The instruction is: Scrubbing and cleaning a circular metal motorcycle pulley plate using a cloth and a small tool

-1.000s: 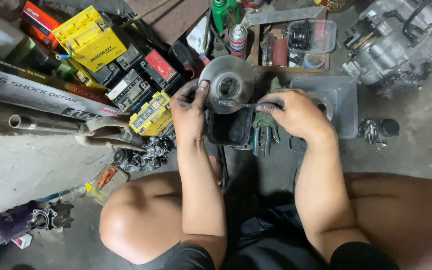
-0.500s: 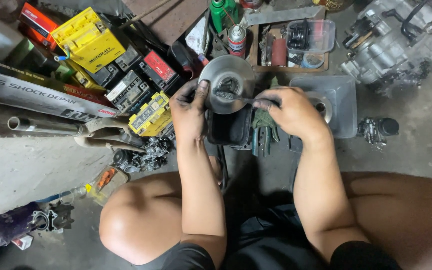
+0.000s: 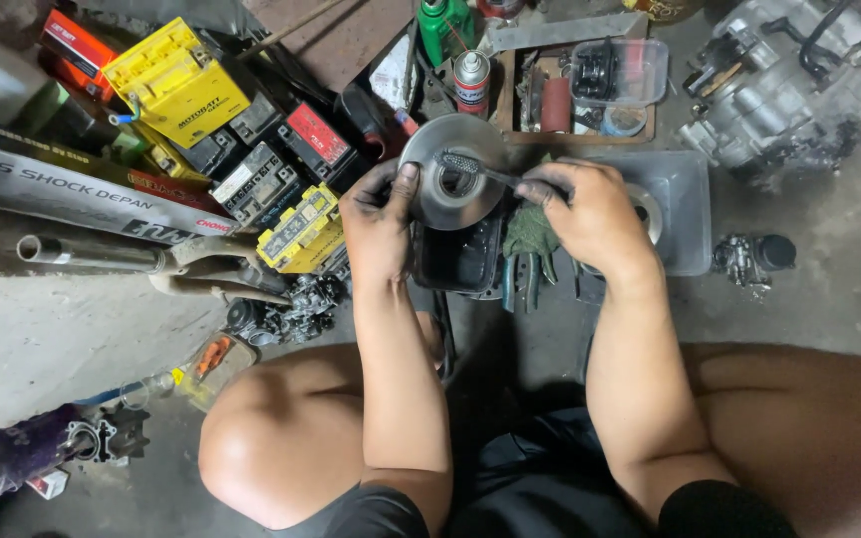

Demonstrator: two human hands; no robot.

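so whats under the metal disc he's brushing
A black tub sits right under the disc, open and dark inside. Its contents cannot be made out; the disc and left hand cover its top part.

Just one view here, a head-mounted cam looking pretty much straight down from above the person's lap. It faces the concrete floor (image 3: 42,339), with both knees at the bottom edge and the forearms running up the middle. It sits close, roughly arm's length from the hands. The clutter of parts fills the top of the frame. No second view overlaps.
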